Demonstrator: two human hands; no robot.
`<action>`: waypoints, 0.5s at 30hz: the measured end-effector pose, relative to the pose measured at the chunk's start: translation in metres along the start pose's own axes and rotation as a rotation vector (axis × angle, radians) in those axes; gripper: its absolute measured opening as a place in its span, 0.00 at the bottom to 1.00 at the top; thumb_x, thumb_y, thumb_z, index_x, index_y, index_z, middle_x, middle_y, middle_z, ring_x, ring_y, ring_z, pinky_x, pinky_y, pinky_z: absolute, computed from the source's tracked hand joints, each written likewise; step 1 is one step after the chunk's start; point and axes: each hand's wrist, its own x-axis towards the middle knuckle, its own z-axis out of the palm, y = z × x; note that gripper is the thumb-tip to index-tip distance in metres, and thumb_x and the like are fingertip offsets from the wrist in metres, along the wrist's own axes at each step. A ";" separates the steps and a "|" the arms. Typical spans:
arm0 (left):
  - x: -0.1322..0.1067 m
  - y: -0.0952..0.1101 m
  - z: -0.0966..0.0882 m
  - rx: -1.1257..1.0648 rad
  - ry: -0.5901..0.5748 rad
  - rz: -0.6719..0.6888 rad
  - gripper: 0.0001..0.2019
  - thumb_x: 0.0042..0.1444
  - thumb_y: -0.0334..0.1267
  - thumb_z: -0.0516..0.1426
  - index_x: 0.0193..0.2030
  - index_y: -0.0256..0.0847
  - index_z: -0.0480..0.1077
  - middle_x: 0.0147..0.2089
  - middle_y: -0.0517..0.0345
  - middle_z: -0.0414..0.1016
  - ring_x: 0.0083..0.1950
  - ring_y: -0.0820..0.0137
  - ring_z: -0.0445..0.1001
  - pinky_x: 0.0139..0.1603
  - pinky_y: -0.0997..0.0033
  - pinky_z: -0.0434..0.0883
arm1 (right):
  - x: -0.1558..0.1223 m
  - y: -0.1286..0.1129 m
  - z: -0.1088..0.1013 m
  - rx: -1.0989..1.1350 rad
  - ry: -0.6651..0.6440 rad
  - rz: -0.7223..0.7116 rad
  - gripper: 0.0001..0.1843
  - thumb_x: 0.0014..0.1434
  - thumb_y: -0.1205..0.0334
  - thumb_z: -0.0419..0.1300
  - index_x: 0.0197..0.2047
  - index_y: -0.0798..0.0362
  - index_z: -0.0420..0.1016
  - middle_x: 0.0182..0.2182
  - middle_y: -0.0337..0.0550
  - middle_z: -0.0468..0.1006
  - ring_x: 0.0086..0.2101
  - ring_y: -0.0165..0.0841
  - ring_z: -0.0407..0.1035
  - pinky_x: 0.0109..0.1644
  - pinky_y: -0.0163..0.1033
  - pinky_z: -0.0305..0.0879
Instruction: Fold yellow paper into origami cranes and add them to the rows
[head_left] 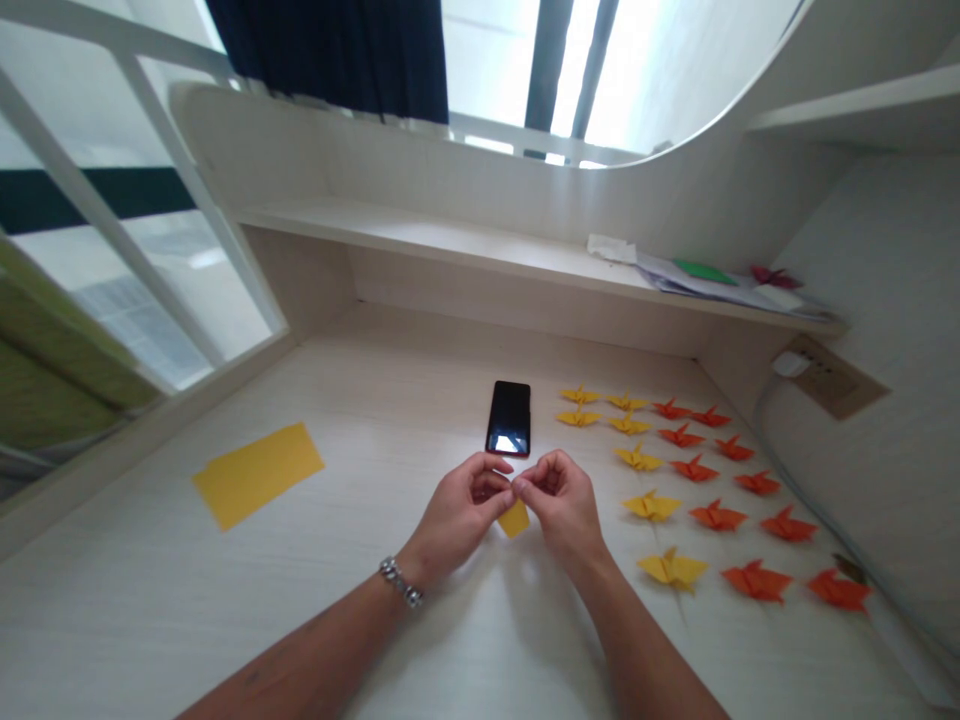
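Note:
Between my two hands is a small folded piece of yellow paper [514, 520], its lower part showing below my fingertips. My left hand [466, 502] pinches it from the left, thumb against the fingers, with a silver chain bracelet [401, 582] on the wrist. From the right, my right hand [561, 500] pinches the same paper, and the two thumbs nearly meet. The paper's upper part is hidden by my fingers. Just beyond my hands lies a black phone [509, 418], screen up.
Rows of yellow paper cranes [651, 506] and orange paper cranes [718, 515] stand on the right of the desk [300, 620]. Yellow paper sheets [259, 474] lie at left. A cable [802, 490] runs from a wall socket [832, 378]. Papers [720, 285] rest on the shelf.

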 end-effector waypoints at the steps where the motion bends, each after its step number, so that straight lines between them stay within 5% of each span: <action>1: 0.000 0.000 0.000 -0.008 -0.004 -0.003 0.13 0.51 0.35 0.62 0.42 0.39 0.67 0.34 0.56 0.76 0.38 0.69 0.75 0.40 0.71 0.71 | 0.000 0.000 0.000 0.005 -0.005 -0.005 0.12 0.46 0.64 0.66 0.27 0.52 0.64 0.24 0.35 0.72 0.25 0.29 0.65 0.29 0.33 0.62; 7: -0.001 0.001 0.000 -0.020 -0.009 -0.022 0.14 0.50 0.33 0.62 0.43 0.39 0.66 0.33 0.56 0.76 0.38 0.68 0.75 0.41 0.69 0.72 | 0.002 -0.001 -0.001 0.040 -0.115 0.039 0.13 0.47 0.64 0.65 0.38 0.52 0.68 0.27 0.37 0.74 0.29 0.31 0.70 0.33 0.35 0.65; 11: -0.001 0.000 -0.001 -0.006 -0.008 -0.019 0.13 0.49 0.32 0.62 0.41 0.39 0.66 0.32 0.58 0.76 0.35 0.70 0.74 0.38 0.72 0.71 | 0.000 0.000 0.003 -0.012 -0.066 0.004 0.09 0.48 0.64 0.65 0.33 0.52 0.69 0.26 0.36 0.72 0.28 0.30 0.68 0.32 0.34 0.64; 15: 0.002 -0.001 -0.004 -0.023 0.055 0.000 0.13 0.49 0.34 0.63 0.40 0.39 0.66 0.30 0.58 0.76 0.34 0.70 0.74 0.38 0.72 0.71 | -0.001 0.003 0.006 0.027 -0.071 0.038 0.14 0.49 0.61 0.65 0.40 0.53 0.70 0.29 0.39 0.75 0.30 0.32 0.70 0.34 0.35 0.66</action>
